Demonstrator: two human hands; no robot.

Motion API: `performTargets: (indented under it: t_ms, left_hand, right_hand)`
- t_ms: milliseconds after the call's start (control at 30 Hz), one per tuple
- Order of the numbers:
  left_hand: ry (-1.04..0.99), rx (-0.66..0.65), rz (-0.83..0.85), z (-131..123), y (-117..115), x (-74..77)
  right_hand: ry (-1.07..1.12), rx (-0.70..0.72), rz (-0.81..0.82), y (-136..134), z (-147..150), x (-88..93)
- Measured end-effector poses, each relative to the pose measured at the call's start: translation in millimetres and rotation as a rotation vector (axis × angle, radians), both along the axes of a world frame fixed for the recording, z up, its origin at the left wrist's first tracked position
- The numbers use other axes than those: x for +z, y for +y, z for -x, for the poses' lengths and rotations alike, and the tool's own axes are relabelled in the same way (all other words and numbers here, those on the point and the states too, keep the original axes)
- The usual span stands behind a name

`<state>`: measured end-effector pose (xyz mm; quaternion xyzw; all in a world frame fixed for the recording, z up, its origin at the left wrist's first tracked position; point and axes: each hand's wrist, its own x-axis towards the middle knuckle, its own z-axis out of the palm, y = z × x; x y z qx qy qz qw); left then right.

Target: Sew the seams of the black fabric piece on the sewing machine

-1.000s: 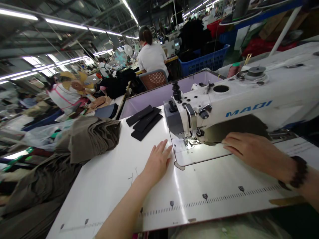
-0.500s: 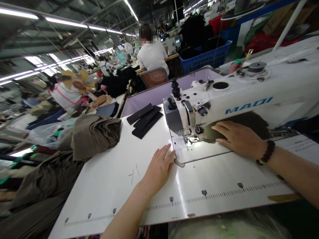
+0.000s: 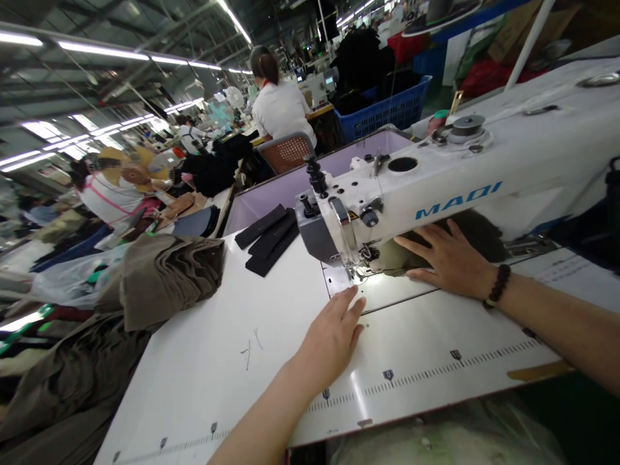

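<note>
Dark fabric (image 3: pixel 397 258) lies under R hand (image 3: pixel 453 259) fingers (image 3: pixel 417 244).

White sewing machine (image 3: pixel 484 161), blue lettering (image 3: pixel 458 201); dark olive fabric (image 3: pixel 477 229); black strips (image 3: pixel 267 239); white surface (image 3: pixel 213 361), black scale marks (image 3: pixel 455 371); khaki-brown cloth pile (image 3: pixel 165 274).

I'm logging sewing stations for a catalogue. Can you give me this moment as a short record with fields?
Machine: white sewing machine marked MAQI
Left hand: open, flat on table, fingertips beside needle plate
Right hand: open, flat on dark fabric under the machine arm
Also on table: black strips, khaki pile
Behind: seated person in white
</note>
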<state>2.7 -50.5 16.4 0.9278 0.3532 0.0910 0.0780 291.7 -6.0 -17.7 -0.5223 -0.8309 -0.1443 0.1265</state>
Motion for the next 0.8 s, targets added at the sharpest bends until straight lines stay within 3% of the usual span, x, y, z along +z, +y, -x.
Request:
performTargets:
  t_ms: [167,367,500,633,700,800]
  left_hand:
    - [-0.016,-0.051,0.030,-58,14,-0.4]
    - [0.023,0.287,0.004,-113,46,-9.4]
    - [0.016,0.313,-0.080,-123,61,-22.6]
    - [-0.054,0.278,-0.107,-121,71,-28.6]
    - [-0.076,0.299,-0.083,-121,75,-27.9]
    - [-0.089,0.335,-0.047,-124,79,-25.2]
  right_hand:
    - [0.023,-0.058,0.049,2,-3,-8.6]
    - [0.051,-0.091,0.085,4,0,-7.3]
    - [0.099,-0.151,0.074,-8,-8,12.9]
    - [0.190,-0.410,0.027,-31,-37,34.0]
    - [0.214,-0.509,0.043,-39,-53,35.4]
    - [0.232,-0.548,0.094,-41,-67,28.2]
